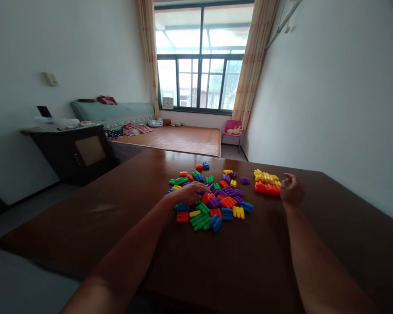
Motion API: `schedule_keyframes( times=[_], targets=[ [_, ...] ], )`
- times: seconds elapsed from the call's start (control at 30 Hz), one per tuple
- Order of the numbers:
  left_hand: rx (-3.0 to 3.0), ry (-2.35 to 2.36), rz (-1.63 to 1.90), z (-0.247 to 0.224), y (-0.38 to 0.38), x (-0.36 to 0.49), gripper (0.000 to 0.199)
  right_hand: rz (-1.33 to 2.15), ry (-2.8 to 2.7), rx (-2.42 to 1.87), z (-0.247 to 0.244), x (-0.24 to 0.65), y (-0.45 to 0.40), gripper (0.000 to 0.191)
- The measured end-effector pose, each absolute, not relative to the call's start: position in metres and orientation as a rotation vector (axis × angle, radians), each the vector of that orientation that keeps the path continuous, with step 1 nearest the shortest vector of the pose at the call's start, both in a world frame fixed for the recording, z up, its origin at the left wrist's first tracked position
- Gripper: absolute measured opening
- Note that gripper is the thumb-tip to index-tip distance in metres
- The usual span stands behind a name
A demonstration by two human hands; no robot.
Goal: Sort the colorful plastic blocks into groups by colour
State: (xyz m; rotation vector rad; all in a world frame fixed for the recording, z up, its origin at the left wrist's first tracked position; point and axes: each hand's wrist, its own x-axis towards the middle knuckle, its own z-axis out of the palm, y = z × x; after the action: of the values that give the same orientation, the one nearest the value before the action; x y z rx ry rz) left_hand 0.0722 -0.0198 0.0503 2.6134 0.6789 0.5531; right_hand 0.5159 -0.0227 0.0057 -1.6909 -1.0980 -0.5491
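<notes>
Over the left part of a loose pile of plastic connecting blocks (229,201) reaches my left hand (191,189), palm down with fingers stretched out. Its fingertips dip among orange and purple pieces and are partly hidden. The pieces look like short joined tubes in green, blue, yellow, purple and orange. To the right, my right hand (292,190) is at the right end of two sorted rows, its fingers loosely bent and apart. One row is of yellow blocks (265,176), and in front of it lies a row of orange-red blocks (267,188). I see nothing held in that hand.
Everything lies on a dark brown glossy table (118,226). Beyond it are a bed with a mat (190,137), a pink chair (233,127) with a doll, and a window. A dark cabinet (68,148) stands to the left.
</notes>
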Motion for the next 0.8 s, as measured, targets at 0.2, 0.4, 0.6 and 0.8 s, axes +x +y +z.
schedule_keyframes(
  times=[0.2,0.4,0.6,0.8],
  targets=[
    [2.702,0.852,0.646,0.047,-0.024,0.082,0.03,-0.386,-1.351,-1.567,0.035,0.452,-0.021,0.033],
    [2.245,0.891,0.947,0.041,-0.02,0.091,0.031,0.407,-1.887,-1.163,0.057,0.361,-0.032,0.029],
    [2.019,0.792,1.034,0.032,-0.022,0.107,0.031,0.58,-2.177,-1.03,0.057,0.321,-0.042,0.029],
    [2.075,0.918,1.054,0.039,-0.022,0.101,0.037,0.723,-1.762,-1.571,0.064,0.427,-0.033,0.027]
  ],
)
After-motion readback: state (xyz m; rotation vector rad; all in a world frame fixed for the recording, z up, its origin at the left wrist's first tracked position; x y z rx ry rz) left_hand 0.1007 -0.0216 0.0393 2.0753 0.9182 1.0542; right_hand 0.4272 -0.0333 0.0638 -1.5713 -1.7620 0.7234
